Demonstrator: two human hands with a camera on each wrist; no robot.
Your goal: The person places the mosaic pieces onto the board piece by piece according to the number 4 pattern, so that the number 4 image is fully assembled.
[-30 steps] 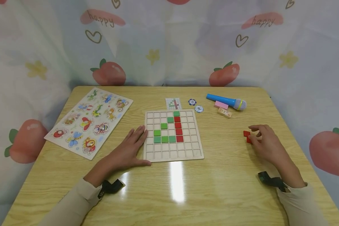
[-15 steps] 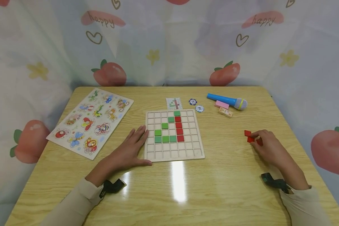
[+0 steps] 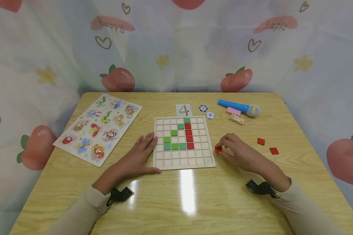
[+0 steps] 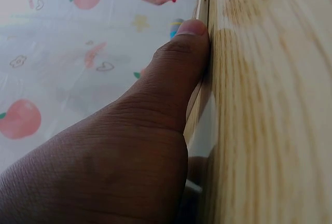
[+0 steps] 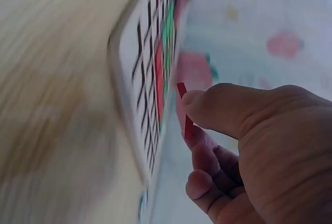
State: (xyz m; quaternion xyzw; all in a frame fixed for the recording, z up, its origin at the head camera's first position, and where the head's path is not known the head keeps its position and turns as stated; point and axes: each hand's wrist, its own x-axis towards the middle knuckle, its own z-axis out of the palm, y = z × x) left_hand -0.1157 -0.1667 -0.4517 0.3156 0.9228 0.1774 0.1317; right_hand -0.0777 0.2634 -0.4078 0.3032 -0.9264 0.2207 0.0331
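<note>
A wooden grid board [image 3: 164, 163] lies mid-table, with green tiles [image 3: 174, 133] and a column of red tiles [image 3: 189, 132] set in its squares. My left hand [image 3: 136, 156] rests flat at the board's left edge, fingers spread and thumb at the near corner. Just off the board's right edge, my right hand [image 3: 238, 151] pinches a red square tile [image 5: 183, 112] between thumb and fingertips, as the right wrist view shows closely. Two loose red tiles, one [image 3: 260, 141] behind the other [image 3: 274, 150], lie on the table to the right of that hand.
Behind the board lie a small pattern card [image 3: 183, 109] and two poker chips [image 3: 210, 115]. A blue toy microphone [image 3: 235, 106], a pink block [image 3: 233, 111] and a patterned block [image 3: 237, 119] sit back right. An insect puzzle board [image 3: 100, 130] lies left.
My right hand has picked up a red tile from the loose ones at the right and carried it left to the board's edge. My left hand stays at the board.
</note>
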